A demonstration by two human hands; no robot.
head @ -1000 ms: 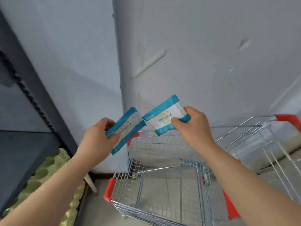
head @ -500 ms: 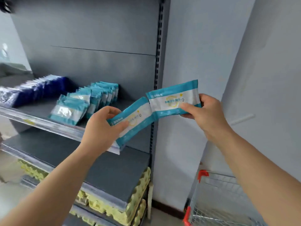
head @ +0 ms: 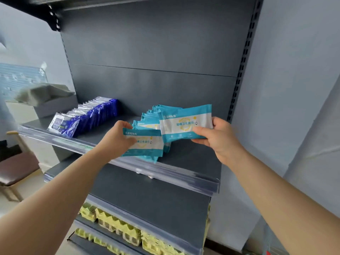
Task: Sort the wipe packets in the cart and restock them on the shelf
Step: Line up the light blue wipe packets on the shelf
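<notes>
Your left hand [head: 117, 138] pinches a glossy teal-and-white wipe packet [head: 147, 145] over the front edge of the shelf [head: 193, 159]; your right hand [head: 218, 139] pinches a flat second packet [head: 184, 122], printed 酒精卫生湿巾, above the stacked teal row [head: 147, 119]

Matt, smooth grey-painted metal forms the shelf [head: 193, 155] and its back panel [head: 147, 52], edged by a glossy clear plastic strip [head: 174, 173]. The teal wipe packets [head: 184, 124] are smooth plastic film with a soft sheen; the blue packets [head: 88, 118] gleam more brightly. Below, yellow egg trays [head: 117, 225] look like rough, dull moulded paper pulp.
</notes>
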